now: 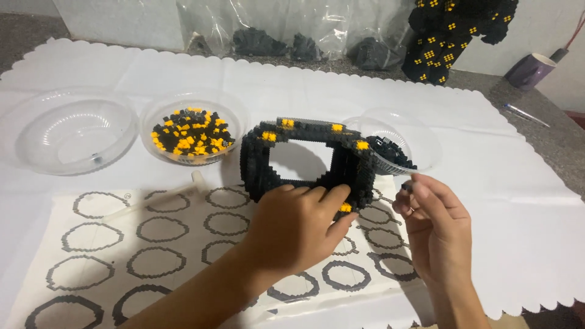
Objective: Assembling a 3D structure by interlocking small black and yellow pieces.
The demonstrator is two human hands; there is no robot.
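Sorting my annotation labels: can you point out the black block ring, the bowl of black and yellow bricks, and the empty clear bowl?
Black block ring (pixel 255 159): head view, left wall.
Bowl of black and yellow bricks (pixel 239 114): head view, right rim.
Empty clear bowl (pixel 36 131): head view, left inner wall.

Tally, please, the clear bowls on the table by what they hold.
Nearly empty bowl: 1
Bowl of black and yellow bricks: 1
Bowl of black bricks: 1
Total: 3
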